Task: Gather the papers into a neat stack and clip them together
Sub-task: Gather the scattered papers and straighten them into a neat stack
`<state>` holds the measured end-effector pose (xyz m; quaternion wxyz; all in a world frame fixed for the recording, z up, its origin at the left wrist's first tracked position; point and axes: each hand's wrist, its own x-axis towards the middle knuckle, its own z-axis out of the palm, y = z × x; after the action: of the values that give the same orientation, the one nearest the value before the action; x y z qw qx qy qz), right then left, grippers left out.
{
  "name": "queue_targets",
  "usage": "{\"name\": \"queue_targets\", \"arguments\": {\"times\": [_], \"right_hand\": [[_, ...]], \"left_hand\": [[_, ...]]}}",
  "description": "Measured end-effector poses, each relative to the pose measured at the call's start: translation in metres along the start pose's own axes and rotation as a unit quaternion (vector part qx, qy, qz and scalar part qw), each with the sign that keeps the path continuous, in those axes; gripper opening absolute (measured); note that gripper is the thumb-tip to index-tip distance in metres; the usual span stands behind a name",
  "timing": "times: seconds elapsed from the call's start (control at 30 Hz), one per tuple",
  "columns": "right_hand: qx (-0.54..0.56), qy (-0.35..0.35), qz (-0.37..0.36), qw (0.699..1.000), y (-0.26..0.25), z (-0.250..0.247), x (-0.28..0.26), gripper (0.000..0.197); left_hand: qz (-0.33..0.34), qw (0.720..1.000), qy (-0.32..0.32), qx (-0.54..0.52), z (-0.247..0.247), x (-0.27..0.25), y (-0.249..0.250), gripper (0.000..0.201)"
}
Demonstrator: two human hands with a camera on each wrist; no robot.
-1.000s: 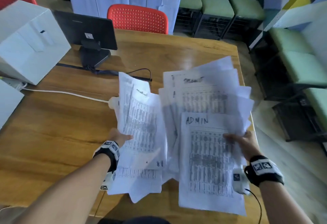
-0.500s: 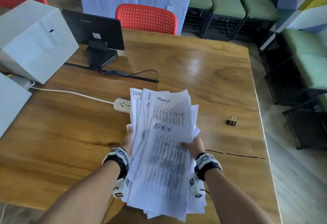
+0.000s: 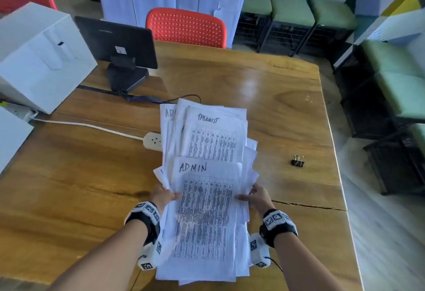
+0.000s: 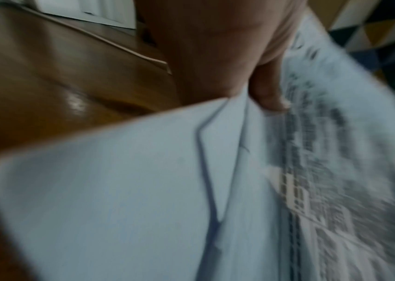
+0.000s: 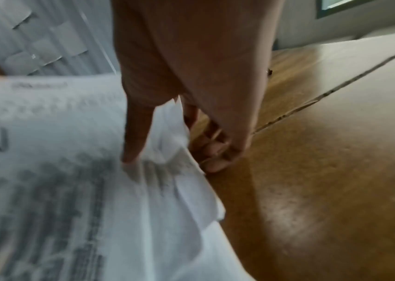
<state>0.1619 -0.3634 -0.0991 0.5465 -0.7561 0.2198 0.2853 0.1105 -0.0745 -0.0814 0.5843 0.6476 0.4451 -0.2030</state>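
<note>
Left hand and right hand pinch opposite long edges of the uneven papers, which run lengthwise away from the person above the wooden table; the binder clip lies on the tabletop to the right, nearer the right hand, red chair beyond

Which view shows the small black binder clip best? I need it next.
The head view: the small black binder clip lies in plain sight on the wooden table, right of the papers. The right wrist view shows only a tiny blurred speck; the left wrist view shows none.
</note>
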Motion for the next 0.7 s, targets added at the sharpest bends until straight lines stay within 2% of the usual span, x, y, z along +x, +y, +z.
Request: {"name": "queue_targets", "arguments": {"times": [0.07, 0.13, 0.23, 0.27, 0.33, 0.4, 0.43, 0.5, 0.57, 0.6, 0.63, 0.7], "right_hand": [[0.066, -0.043, -0.027, 0.997, 0.002, -0.004, -0.011, 0.072], [0.136, -0.103, -0.033, 0.985, 0.002, -0.005, -0.019, 0.068], [0.115, -0.125, -0.027, 0.985, -0.006, -0.002, -0.025, 0.068], [0.096, -0.099, -0.034, 0.99, -0.013, 0.0, -0.027, 0.064], [0.05, -0.011, -0.055, 0.997, -0.033, 0.004, -0.031, 0.039], [0.001, 0.061, -0.094, 0.994, -0.056, 0.006, -0.04, 0.012], [-0.012, 0.089, -0.123, 0.988, -0.068, 0.003, -0.045, 0.007], [-0.002, 0.146, -0.194, 0.97, -0.09, -0.005, -0.057, 0.01], [0.036, 0.199, -0.255, 0.946, -0.112, -0.016, -0.073, 0.01], [0.051, 0.224, -0.275, 0.933, -0.12, -0.021, -0.079, 0.023], [0.065, 0.233, -0.302, 0.922, -0.126, -0.026, -0.085, 0.033], [0.084, 0.213, -0.326, 0.917, -0.13, -0.035, -0.093, 0.032]], "left_hand": [[-0.004, 0.999, -0.032, -0.033, -0.006, 0.002, 0.0, 0.032], [0.008, 0.996, -0.072, -0.054, -0.008, -0.004, 0.006, 0.029], [0.038, 0.993, -0.094, -0.057, 0.001, -0.008, 0.015, 0.062], [0.046, 0.994, -0.091, -0.034, 0.007, -0.014, 0.021, 0.058], [0.076, 0.995, -0.059, 0.013, 0.02, -0.027, 0.036, 0.037], [0.135, 0.99, -0.029, 0.034, 0.034, -0.048, 0.058, 0.034], [0.181, 0.983, -0.024, 0.026, 0.04, -0.055, 0.068, 0.033], [0.252, 0.968, 0.01, 0.013, 0.048, -0.081, 0.093, 0.034], [0.309, 0.949, 0.024, -0.048, 0.052, -0.101, 0.115, 0.031], [0.336, 0.938, 0.028, -0.075, 0.053, -0.111, 0.126, 0.034], [0.352, 0.933, 0.022, -0.079, 0.055, -0.118, 0.134, 0.036], [0.362, 0.929, 0.004, -0.08, 0.056, -0.116, 0.141, 0.033]]}}
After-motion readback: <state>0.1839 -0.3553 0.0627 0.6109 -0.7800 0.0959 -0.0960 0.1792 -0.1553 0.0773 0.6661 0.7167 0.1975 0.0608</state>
